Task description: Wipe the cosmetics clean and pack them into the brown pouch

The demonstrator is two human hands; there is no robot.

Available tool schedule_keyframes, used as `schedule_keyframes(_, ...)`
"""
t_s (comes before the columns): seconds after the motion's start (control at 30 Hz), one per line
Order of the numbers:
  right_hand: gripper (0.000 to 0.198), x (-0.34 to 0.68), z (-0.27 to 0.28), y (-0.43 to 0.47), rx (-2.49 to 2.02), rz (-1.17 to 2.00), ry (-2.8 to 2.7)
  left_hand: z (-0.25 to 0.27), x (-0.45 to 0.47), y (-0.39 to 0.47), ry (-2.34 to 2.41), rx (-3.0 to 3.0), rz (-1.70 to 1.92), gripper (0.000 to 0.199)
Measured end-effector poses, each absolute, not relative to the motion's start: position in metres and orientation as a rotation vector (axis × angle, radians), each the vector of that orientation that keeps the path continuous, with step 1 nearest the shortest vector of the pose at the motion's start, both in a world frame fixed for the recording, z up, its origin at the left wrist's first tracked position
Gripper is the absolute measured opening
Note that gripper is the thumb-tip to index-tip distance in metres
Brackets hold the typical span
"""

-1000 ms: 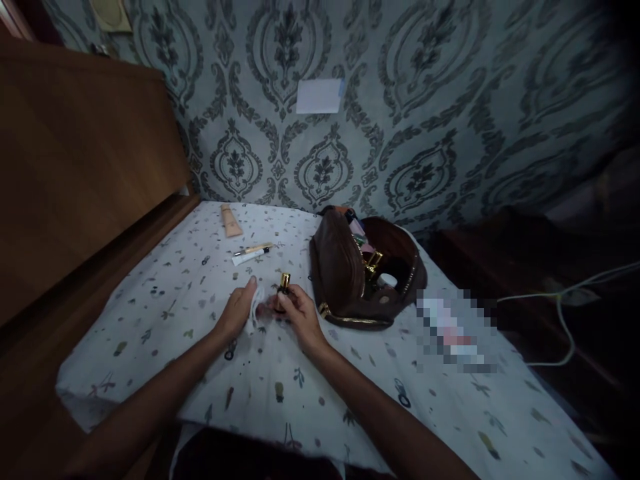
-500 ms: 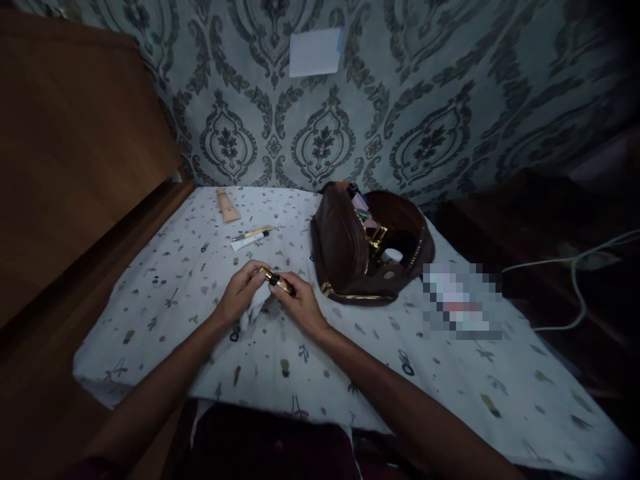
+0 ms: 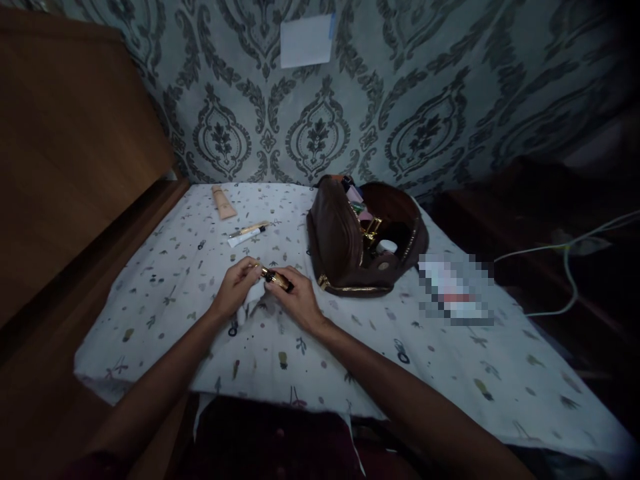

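Observation:
A small gold-and-black cosmetic tube is held between both hands above the near middle of the table; its exact kind is hard to make out. My right hand is closed around the thicker gold-and-black part. At the narrower gold end, my left hand pinches with thumb and fingers. A crumpled white tissue or cloth hangs beneath the left fingers, partly hidden by them. Just beyond the hands lie a white tube with a black cap and a slim gold-toned stick, side by side.
An unzipped brown bag stands right of the hands, with cosmetics and a white-lidded jar inside. A beige tube lies at the back left. A pixelated item rests on the right of the patterned tablecloth. Wooden furniture borders the left.
The view has shifted slightly, so the objects sit a little higher and further left. Both hands keep their grip on the cosmetic tube, with barely any movement between them.

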State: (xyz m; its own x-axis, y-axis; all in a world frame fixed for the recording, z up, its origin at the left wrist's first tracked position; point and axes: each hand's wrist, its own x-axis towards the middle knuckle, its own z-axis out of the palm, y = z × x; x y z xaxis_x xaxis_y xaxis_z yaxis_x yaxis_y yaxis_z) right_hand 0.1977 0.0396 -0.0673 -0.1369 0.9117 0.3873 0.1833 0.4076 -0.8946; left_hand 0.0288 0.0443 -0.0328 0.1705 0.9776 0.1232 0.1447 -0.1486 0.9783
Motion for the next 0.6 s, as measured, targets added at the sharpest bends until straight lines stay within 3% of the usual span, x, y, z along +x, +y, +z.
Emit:
schedule_keyframes(0.13,0.023,0.1973,-0.0683,0.0406,-0.982,0.860,-1.589,-0.0320,0.0268,0.0417,1.095,1.365,1.066,0.051)
schedule_keyframes(0.3,0.024,0.1968,-0.0687,0.0399,-0.996,0.861,-1.582,-0.0348,0.0280,0.0449,1.148,1.399,1.117,0.036)
schedule_keyframes(0.47,0.021,0.1963,-0.0676,0.0384,-0.954,0.988,-1.543,-0.0331,0.0287,0.0463,1.130,1.500,1.122,0.035)
schedule_keyframes(0.6,0.030,0.1952,-0.0668,0.0395,-0.930,1.177,-1.461,-0.0358,0.0290,0.0460,1.168,1.472,1.178,0.034)
